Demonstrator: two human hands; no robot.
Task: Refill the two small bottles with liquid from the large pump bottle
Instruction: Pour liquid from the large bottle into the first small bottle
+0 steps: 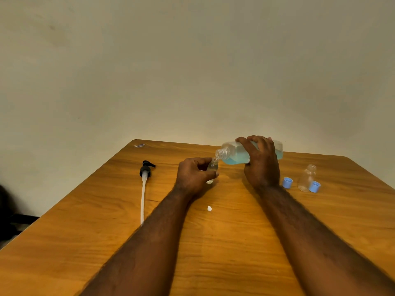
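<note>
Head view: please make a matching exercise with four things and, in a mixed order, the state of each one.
1. large bottle
2. pump head
3. second small bottle
4. small bottle

a. lies on the table
b. tilted in the right hand
c. held by the left hand
d. stands alone between blue caps

Pairs: 1-b, 2-a, 3-d, 4-c

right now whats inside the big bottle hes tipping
The large bottle, pump off and held sideways by the right hand, has pale blue liquid pooled along its lower side. The hand covers the bottle's middle, so the full level there is hidden.
</note>
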